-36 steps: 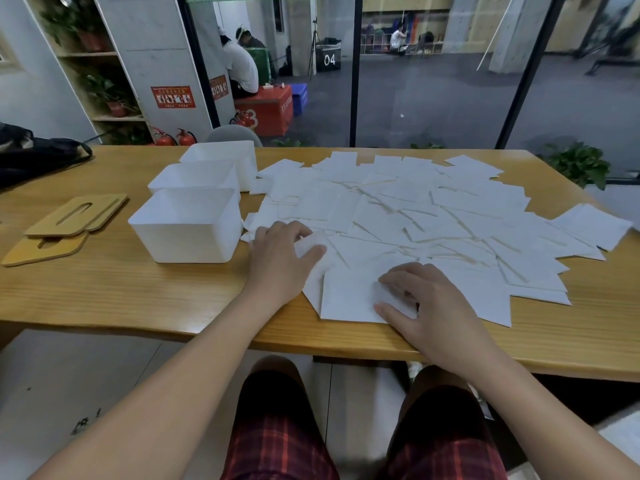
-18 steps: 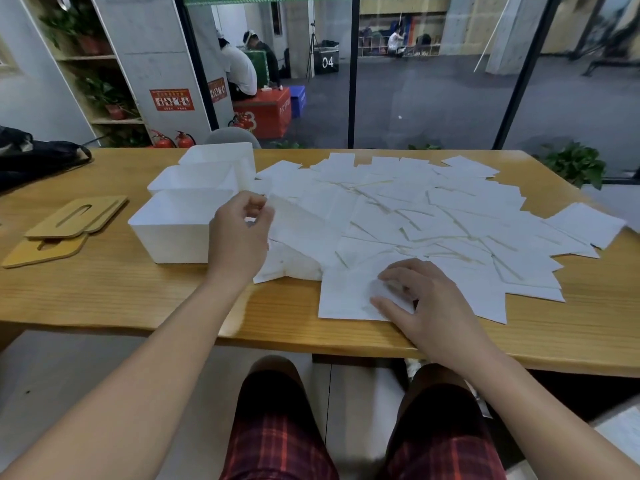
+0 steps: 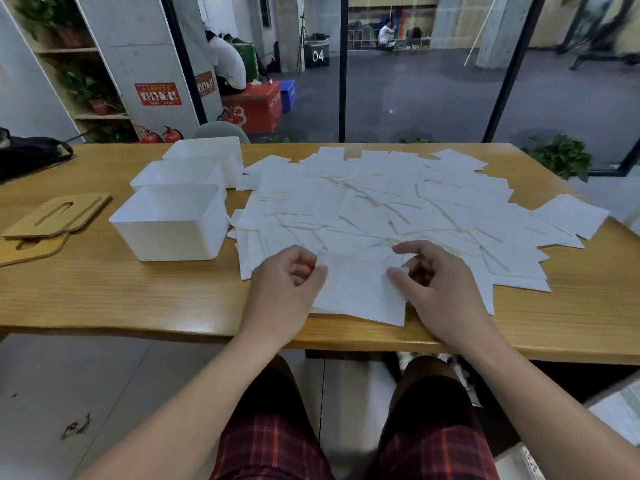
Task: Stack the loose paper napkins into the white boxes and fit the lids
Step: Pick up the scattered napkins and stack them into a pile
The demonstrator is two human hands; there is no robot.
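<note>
Setting: wooden tabletop (image 3: 104, 292) in front of a glass wall; a hall with seated people lies beyond.
Napkin in hand: one white napkin (image 3: 360, 289) at the near edge of the spread, lying flat or nearly so on the sheets under it, between the two hands.
Left grip: left hand (image 3: 287, 289) has its fingers curled at the napkin's left edge, thumb and forefinger pinching it.
Right grip: right hand (image 3: 440, 289) has thumb and forefinger closed on the napkin's right edge – the other fingers loosely bent above the paper.
Loose napkins: a wide overlapping scatter of napkins (image 3: 398, 202) covers the middle and right of the tabletop, lying every which way, none squared up.
White boxes: three open boxes in a row running away from the viewer, left of the scatter. The nearest box (image 3: 173, 233) appears empty; the middle box (image 3: 176, 174) and far box (image 3: 207, 154) show too little of their insides to say.
Lids: two wooden slotted lids (image 3: 55, 216), one overlapping the other, left of the boxes – neither fitted.
Step (judged): early stacking, taking up a single sheet.
Next move (judged): lift the napkin clear without dragging its neighbours, carry it left, lay it flat and square in the nearest box.
</note>
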